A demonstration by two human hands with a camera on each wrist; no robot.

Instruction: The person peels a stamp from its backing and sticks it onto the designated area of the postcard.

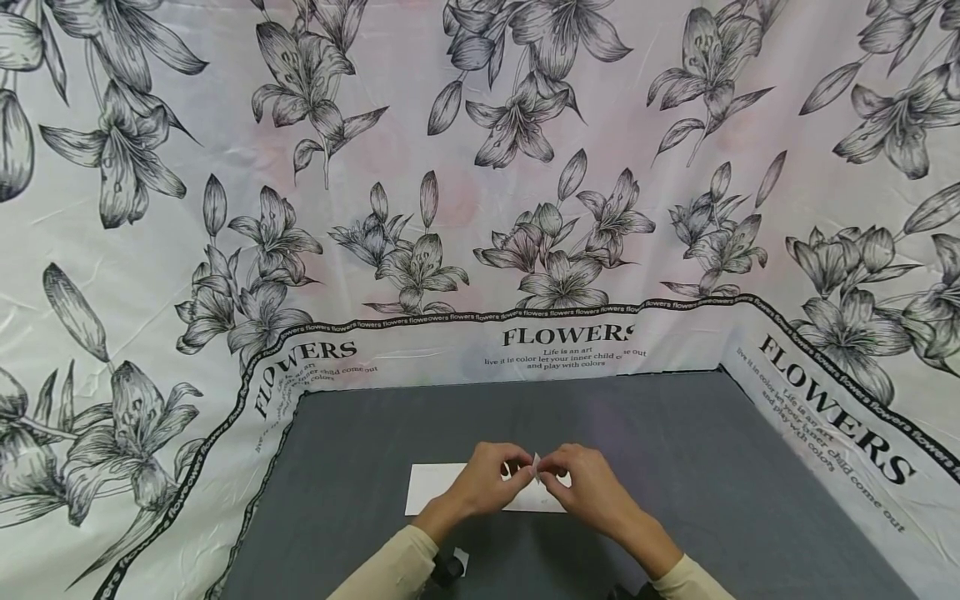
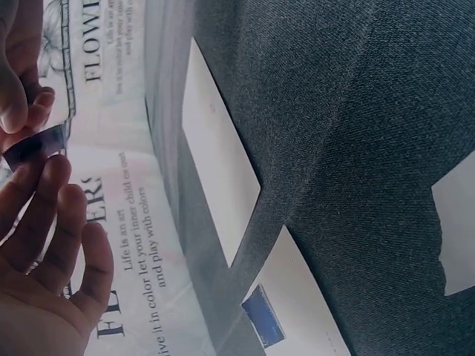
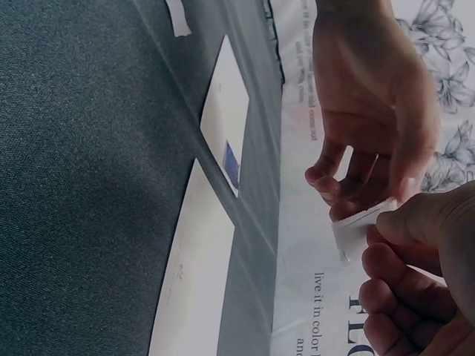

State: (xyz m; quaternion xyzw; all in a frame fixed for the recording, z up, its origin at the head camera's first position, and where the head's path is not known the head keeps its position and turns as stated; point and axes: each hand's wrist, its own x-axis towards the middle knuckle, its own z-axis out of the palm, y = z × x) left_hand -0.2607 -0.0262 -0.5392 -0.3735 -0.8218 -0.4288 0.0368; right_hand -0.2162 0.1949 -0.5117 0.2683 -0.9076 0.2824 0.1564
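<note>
My left hand (image 1: 483, 477) and right hand (image 1: 588, 483) meet above the table, their fingertips together on one small thin rectangular piece (image 3: 355, 233). It looks whitish in the right wrist view and dark blue in the left wrist view; whether it is a sticker or paper I cannot tell. The thumb and forefinger of each hand pinch it. Below lie two white cards: the left card (image 1: 433, 485) bears a blue rectangle (image 2: 263, 317) near its right end, hidden by my hand in the head view, and the right card (image 2: 215, 148) has faint small marks.
A torn-edged scrap of white paper (image 2: 459, 222) lies on the near side, by my left forearm. Dark grey cloth (image 1: 360, 425) covers the table. White flower-printed curtains (image 1: 420, 350) hang behind it and along both sides.
</note>
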